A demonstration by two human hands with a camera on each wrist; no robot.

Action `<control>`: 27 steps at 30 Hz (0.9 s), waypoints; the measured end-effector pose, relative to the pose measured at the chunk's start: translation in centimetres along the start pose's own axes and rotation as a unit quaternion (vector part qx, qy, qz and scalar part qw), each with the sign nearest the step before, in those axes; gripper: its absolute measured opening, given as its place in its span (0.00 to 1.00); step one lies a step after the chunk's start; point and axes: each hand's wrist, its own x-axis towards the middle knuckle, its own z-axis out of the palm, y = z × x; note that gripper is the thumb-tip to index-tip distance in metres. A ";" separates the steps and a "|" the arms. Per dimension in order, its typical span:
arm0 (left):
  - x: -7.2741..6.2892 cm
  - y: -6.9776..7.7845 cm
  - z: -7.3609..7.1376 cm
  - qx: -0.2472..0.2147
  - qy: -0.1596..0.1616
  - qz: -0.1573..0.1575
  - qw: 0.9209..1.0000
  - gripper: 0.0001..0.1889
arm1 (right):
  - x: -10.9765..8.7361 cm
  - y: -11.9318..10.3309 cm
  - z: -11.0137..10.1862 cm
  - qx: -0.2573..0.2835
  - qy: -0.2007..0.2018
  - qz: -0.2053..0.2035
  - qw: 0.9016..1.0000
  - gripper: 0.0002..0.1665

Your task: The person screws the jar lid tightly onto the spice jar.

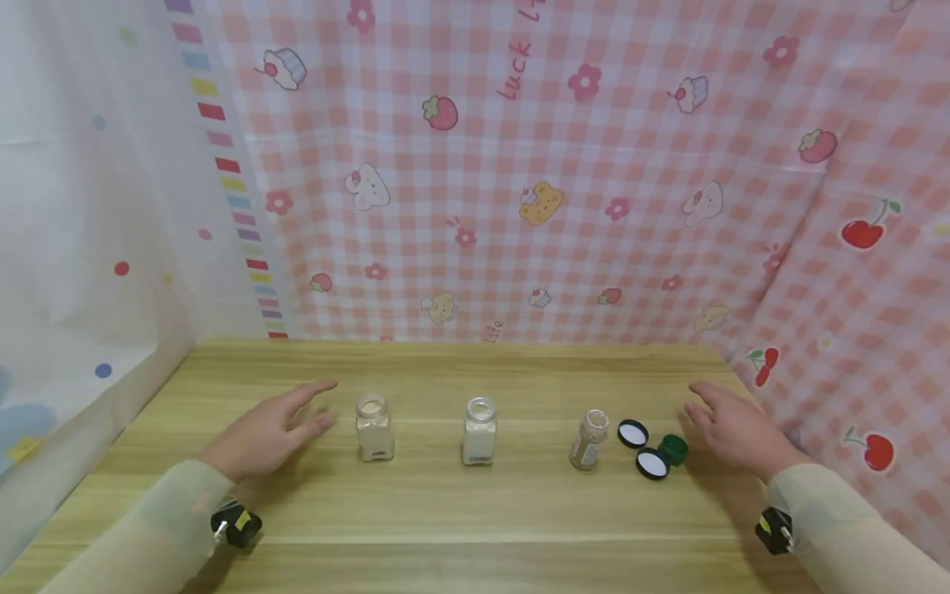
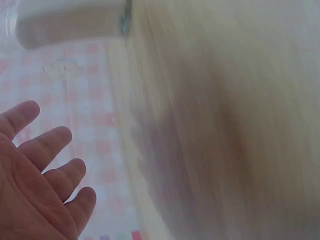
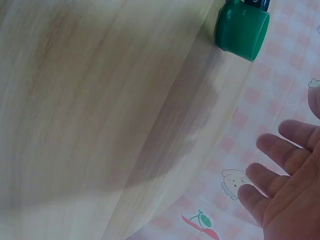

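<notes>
My left hand (image 1: pixel 269 429) is held over the left of the table, fingers extended and holding nothing. Nearest to it stands an uncapped glass jar (image 1: pixel 374 429) of pale contents, blurred at the top of the left wrist view. A second uncapped jar (image 1: pixel 479 433) with white contents stands mid-table. Right of that is a smaller open jar (image 1: pixel 590 441) of brownish powder with a label. Two black lids (image 1: pixel 633 434) lie with white liners up, beside a green cap (image 1: pixel 674 449). My right hand (image 1: pixel 735 429) is just right of the cap, fingers loosely extended and nothing in its grasp.
The wood-grain table (image 1: pixel 445 528) ends at a pink checked cloth (image 1: pixel 490 165) behind. A white dotted curtain (image 1: pixel 89 247) hangs along the left side, and more checked cloth with cherries borders the right.
</notes>
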 end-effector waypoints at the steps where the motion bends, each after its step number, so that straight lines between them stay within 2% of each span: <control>1: 0.1 0.3 0.1 -0.006 -0.005 -0.001 1.000 0.34 | -0.1 0.0 0.0 -0.002 0.000 -0.001 1.000 0.34; 8: 0.9 2.2 1.6 -0.043 -0.030 -0.016 0.999 0.47 | -0.3 -0.6 -0.1 -0.003 -0.014 0.014 1.000 0.32; 11: 1.3 3.0 2.2 -0.055 -0.039 -0.027 0.997 0.49 | -0.5 -1.0 0.0 0.000 -0.026 0.014 1.000 0.32; 16: 1.6 3.9 3.1 -0.086 -0.053 -0.041 0.994 0.45 | -0.8 -1.4 -0.1 0.001 -0.025 0.001 1.000 0.30; 20: 1.7 4.1 3.6 -0.110 -0.064 -0.056 0.990 0.40 | -1.1 -1.6 0.0 0.005 -0.039 -0.010 0.999 0.32; 27: 1.9 4.0 3.8 -0.123 -0.069 -0.054 0.989 0.31 | -1.5 -1.4 -0.2 -0.008 -0.066 -0.007 0.998 0.35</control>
